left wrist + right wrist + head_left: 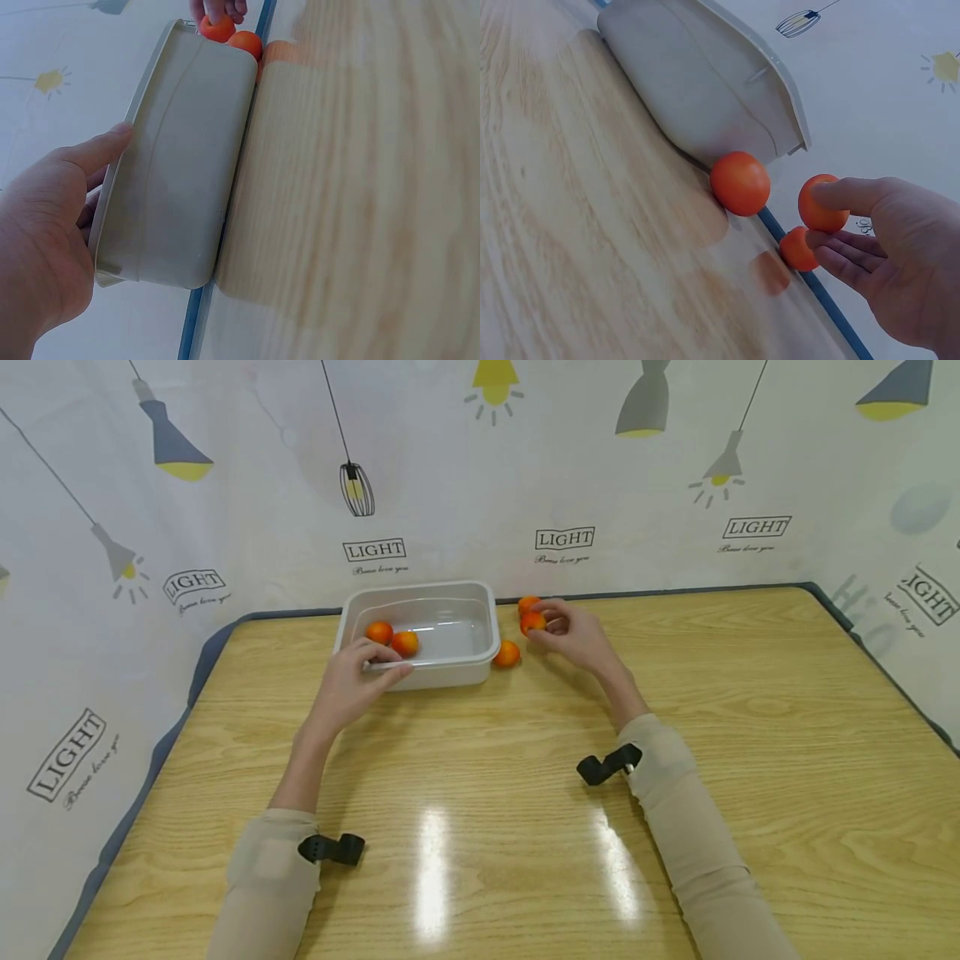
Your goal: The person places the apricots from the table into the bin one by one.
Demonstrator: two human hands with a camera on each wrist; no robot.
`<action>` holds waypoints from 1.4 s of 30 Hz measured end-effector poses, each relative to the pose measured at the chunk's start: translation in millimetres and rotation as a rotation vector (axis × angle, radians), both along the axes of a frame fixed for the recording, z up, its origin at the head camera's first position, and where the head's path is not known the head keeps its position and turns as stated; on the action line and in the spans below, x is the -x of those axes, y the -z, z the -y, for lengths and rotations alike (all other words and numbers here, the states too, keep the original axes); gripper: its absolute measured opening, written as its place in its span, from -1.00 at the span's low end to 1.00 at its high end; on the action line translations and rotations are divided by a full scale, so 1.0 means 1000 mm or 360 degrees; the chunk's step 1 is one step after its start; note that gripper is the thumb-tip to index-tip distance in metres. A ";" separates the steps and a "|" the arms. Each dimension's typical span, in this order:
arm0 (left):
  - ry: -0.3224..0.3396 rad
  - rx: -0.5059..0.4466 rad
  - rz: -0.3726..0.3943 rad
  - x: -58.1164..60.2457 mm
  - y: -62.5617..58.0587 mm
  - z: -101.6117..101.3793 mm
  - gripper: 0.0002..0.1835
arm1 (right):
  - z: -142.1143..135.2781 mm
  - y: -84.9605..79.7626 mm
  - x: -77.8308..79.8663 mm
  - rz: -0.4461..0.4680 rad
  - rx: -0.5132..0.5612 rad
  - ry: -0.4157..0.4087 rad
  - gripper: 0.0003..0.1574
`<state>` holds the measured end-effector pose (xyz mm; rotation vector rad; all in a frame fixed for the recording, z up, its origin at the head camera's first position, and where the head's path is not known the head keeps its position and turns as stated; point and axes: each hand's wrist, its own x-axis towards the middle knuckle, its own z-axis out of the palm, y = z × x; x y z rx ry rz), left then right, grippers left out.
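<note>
1. Orange-red fruit is sitting pinched in the right hand, between thumb and fingertips, right of the tub.
2. Left hand is gripping the tub's near-left rim.
3. Two fruits are lying inside.

in the head view, the left hand hides the near left corner of the white tub, the right hand and the pinched fruit partly cover the rear fruit, and the bottom edge cuts both sleeves. both wrist views hide the tub's inside; the right one crops it.
</note>
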<state>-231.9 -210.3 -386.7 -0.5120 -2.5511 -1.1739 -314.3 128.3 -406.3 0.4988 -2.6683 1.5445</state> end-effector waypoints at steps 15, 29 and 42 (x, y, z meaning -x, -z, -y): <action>0.0002 -0.0008 0.0004 0.000 0.000 0.001 -0.77 | 0.012 -0.022 -0.008 -0.0143 0.0063 -0.0025 -0.48; -0.0001 -0.0007 -0.0005 -0.001 0.000 0.001 -0.78 | 0.027 -0.043 -0.017 -0.0306 0.0136 -0.0094 -0.46; 0.0004 -0.0003 0.0008 0.001 0.001 0.001 -0.76 | 0.049 -0.068 -0.040 -0.0350 0.0172 -0.0216 -0.51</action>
